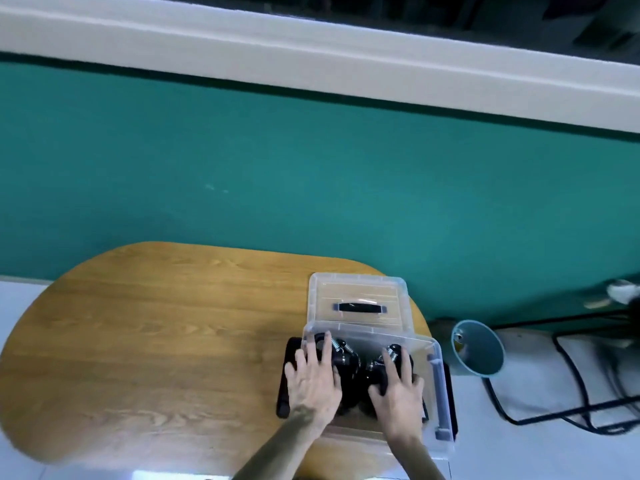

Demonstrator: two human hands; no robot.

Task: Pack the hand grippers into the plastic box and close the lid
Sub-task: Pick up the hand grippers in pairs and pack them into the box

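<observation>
A clear plastic box [437, 355] stands open at the right end of the wooden table [156, 341], on a black mat [284, 382]. Its clear lid [358, 289] with a black handle lies flat on the table just behind it. Inside the box are black hand grippers with metal springs [346, 358]. My left hand [313, 379] rests on the left grippers, fingers spread over them. Over the right grippers lies my right hand [396, 393], its fingers curled on a black handle. How many grippers lie under my hands is hidden.
A teal bin [479, 348] stands on the floor right of the table. Black cables [571, 375] run over the pale floor further right. A teal wall [311, 168] rises behind the table. The table's left half shows bare wood.
</observation>
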